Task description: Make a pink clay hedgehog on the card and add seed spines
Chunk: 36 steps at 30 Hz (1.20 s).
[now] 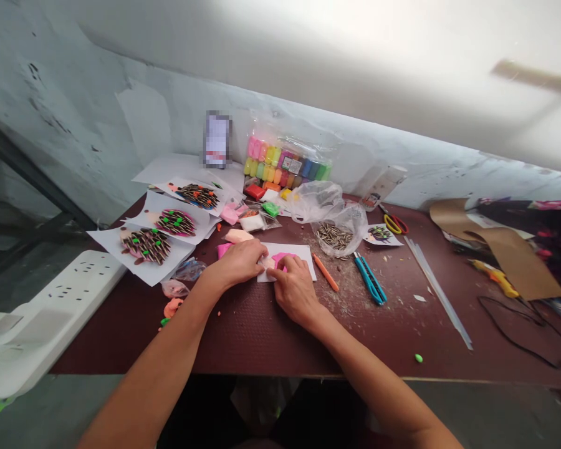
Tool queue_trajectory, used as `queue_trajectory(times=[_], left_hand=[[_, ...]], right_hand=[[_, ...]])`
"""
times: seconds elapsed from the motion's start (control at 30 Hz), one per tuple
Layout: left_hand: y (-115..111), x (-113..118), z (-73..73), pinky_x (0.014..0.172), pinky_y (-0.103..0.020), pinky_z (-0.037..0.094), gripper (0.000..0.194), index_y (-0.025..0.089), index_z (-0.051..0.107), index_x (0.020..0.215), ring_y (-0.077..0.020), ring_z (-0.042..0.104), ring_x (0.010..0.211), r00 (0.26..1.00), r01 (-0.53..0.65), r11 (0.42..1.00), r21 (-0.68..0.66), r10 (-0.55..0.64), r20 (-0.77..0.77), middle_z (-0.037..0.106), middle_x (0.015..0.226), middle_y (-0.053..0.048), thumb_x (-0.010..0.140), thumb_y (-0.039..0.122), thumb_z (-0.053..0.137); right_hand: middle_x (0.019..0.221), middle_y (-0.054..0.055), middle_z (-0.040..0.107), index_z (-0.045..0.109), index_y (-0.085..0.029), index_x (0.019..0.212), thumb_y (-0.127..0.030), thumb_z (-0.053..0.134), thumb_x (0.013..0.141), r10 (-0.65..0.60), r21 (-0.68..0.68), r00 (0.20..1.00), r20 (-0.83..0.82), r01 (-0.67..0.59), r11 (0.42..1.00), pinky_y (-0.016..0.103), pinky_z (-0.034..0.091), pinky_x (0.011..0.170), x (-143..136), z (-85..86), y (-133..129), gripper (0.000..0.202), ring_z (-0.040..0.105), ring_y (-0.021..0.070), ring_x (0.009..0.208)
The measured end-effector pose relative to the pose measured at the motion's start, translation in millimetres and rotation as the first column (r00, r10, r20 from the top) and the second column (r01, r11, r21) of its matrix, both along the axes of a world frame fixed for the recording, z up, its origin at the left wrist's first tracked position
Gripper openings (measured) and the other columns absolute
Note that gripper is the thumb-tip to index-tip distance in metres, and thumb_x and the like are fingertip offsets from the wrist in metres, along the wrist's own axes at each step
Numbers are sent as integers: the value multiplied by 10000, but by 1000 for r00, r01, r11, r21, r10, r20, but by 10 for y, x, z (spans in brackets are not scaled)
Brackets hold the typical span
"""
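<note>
A white sheet of paper (303, 251) lies on the dark red table, with a bright pink piece of modelling clay (280, 257) on it. At its left side is a small pale pink lump of clay (267, 264). My left hand (243, 262) reaches in from the left, fingers curled, tips pressed on the pale lump. Opposite it, my right hand (297, 288) is bent over the clay, thumb and fingers pinching the same lump and partly covering the pink piece. Behind my left hand sit a peach clay block (238, 236) and a magenta one (223, 250).
Spiky clay figures (147, 244) rest on papers at left, near a power strip (70, 299). Farther back are bagged clays (285, 162) and a phone (217, 140). To the right lie an orange stick (326, 272), a teal cutter (370, 279), a seed bag (339, 236), scissors (395, 223) and a glue gun (495, 277).
</note>
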<state>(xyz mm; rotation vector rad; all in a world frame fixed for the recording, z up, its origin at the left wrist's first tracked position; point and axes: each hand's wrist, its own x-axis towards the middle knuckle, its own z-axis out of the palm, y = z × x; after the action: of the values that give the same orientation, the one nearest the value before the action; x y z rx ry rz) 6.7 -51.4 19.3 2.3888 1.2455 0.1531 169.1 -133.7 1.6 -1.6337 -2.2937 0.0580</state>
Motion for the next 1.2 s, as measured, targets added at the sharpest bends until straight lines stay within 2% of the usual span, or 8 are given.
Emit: queue_trajectory(times=[0.1, 0.27, 0.57, 0.87, 1.2], left_hand=[[0, -3, 17, 893, -316, 495, 285, 181, 702, 1076, -261, 645, 1092, 1000, 5, 1000, -12, -6, -17, 711, 1139, -99, 804, 163, 619], [-13, -6, 52, 892, -322, 499, 299, 175, 705, 1086, -268, 645, 1091, 1000, 13, 1000, -11, -13, -22, 708, 1138, -102, 801, 155, 615], [-9, -4, 22, 882, -310, 491, 287, 179, 703, 1074, -257, 647, 1080, 1000, 7, 1000, -8, -7, -18, 709, 1136, -100, 798, 156, 629], [-29, 6, 80, 894, -323, 488, 304, 168, 698, 1107, -268, 639, 1109, 999, 13, 1000, -29, -14, -46, 700, 1167, -113, 820, 150, 597], [-37, 11, 98, 900, -325, 487, 295, 154, 699, 1105, -274, 635, 1120, 998, 15, 1000, -26, -16, -55, 695, 1180, -123, 824, 147, 611]], right_hand=[[975, 75, 599, 748, -228, 1098, -90, 525, 867, -43, 20, 994, -99, 46, 999, 345, 375, 824, 57, -14, 48, 350, 496, 216, 921], [939, 80, 609, 772, -204, 986, -121, 546, 880, -74, 3, 984, -164, 76, 997, 348, 402, 822, 106, -26, 89, 262, 528, 214, 902], [981, 88, 649, 729, -175, 1017, -85, 516, 866, -86, -51, 984, -155, 79, 996, 347, 411, 843, 25, -42, 62, 276, 558, 222, 950], [993, 96, 644, 723, -169, 1008, -94, 525, 852, -79, -82, 991, -110, 70, 994, 348, 401, 873, -17, -38, 66, 262, 545, 232, 972], [970, 97, 629, 718, -150, 1011, -80, 518, 839, -82, -57, 989, -126, 76, 995, 349, 397, 864, -31, -34, 60, 272, 525, 226, 939]])
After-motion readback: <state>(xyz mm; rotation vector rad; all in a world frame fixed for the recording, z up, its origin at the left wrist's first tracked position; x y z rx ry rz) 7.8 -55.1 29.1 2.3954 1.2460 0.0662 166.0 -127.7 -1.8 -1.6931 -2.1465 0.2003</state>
